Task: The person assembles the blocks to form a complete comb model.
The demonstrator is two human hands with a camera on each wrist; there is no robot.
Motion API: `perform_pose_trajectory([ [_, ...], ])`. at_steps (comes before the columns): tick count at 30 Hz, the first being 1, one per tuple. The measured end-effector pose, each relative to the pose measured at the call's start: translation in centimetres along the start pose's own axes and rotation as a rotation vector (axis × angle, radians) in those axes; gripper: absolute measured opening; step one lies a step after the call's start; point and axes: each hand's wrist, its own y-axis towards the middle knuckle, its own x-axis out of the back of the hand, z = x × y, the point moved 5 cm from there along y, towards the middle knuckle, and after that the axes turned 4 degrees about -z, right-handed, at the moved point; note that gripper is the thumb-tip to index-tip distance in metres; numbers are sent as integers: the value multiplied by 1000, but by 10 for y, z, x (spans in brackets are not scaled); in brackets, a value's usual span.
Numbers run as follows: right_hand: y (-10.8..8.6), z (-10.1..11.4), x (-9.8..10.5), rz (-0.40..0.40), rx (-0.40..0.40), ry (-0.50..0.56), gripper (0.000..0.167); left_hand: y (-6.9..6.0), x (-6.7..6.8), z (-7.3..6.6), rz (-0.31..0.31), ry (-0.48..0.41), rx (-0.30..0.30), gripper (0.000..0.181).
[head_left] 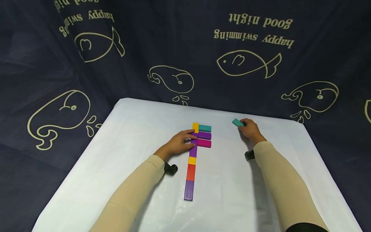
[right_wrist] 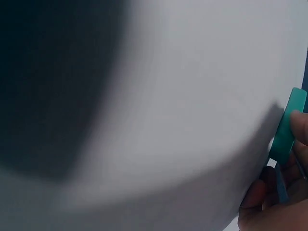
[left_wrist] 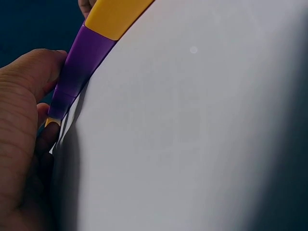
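A column of flat coloured blocks runs down the white table: a yellow block at the far end, purple blocks, a smaller yellow block, an orange-red block and a purple block nearest. To the right of its far end lie a teal block, a purple block and a magenta block. My left hand rests its fingers and thumb on the upper purple part. At the right, my right hand pinches another teal block, tilted, also visible in the right wrist view.
The white table reaches to a dark curtain printed with fish, whales and words. A small black camera sits on the left wrist and another black camera on the right.
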Motion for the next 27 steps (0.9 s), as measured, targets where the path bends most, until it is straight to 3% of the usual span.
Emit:
perform_pose_trajectory([
  [10,-11,-3,6,41,54,96,47,0,0,-1,1,4,2,38],
  [17,-37,8,16,86,142,116,45,1,0,0,-8,2,-7,38],
  [27,-74,17,15,72,242,123,42,0,1,-1,-2,-3,-7,38],
])
